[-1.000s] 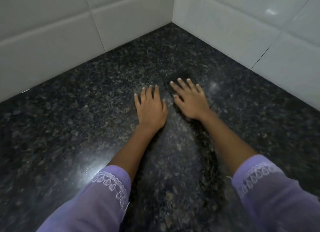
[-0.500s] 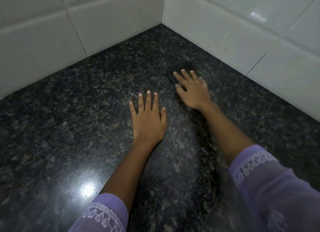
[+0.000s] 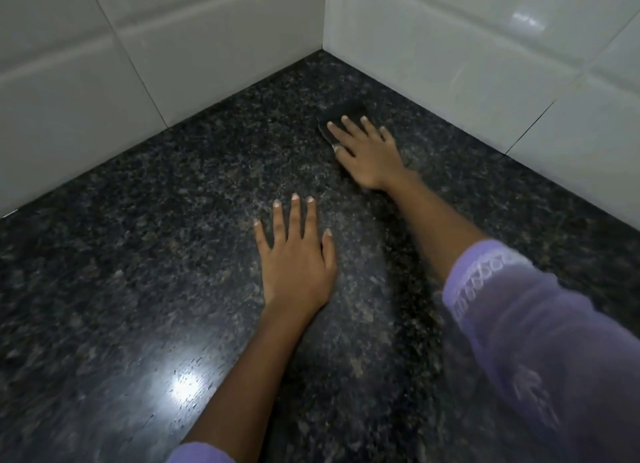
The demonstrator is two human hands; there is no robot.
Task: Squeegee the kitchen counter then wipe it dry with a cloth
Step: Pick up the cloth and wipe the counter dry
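Note:
The dark speckled granite counter (image 3: 156, 241) fills the view and runs into a tiled corner. My right hand (image 3: 370, 154) lies flat, fingers spread, pressing a small dark cloth (image 3: 343, 111) onto the counter near the corner; only the cloth's far edge shows beyond my fingertips. My left hand (image 3: 294, 255) rests palm down on the bare granite, fingers apart, nearer to me and left of the right hand, holding nothing. No squeegee is in view.
White wall tiles (image 3: 173, 40) rise on the left and white wall tiles (image 3: 485, 47) on the right, meeting at the corner behind the cloth. A bright light glare (image 3: 185, 386) shows on the counter near me.
My right hand has pushed the dark cloth farther from me, toward the tiled corner. My left hand has stayed flat on the counter, so the two hands are now farther apart.

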